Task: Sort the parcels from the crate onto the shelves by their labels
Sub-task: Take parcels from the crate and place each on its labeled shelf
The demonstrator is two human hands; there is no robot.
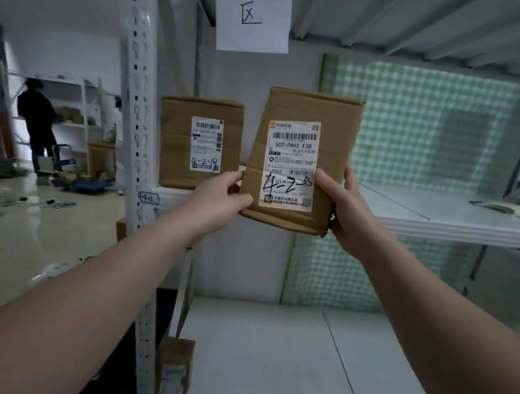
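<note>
The white shelf lay just behind the parcel, which was held tilted in the air beside a standing box. The left hand and right hand gripped its lower corners. Best set upright, its 4-2 label facing out, matching the post tag.

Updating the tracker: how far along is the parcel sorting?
Done: the 4-2-18 parcel stands on the 4-2 shelf. In hand: left hand and right hand grip a second parcel, marked 4-2, in front of that shelf. Left: shelving it; crate out of view.
</note>
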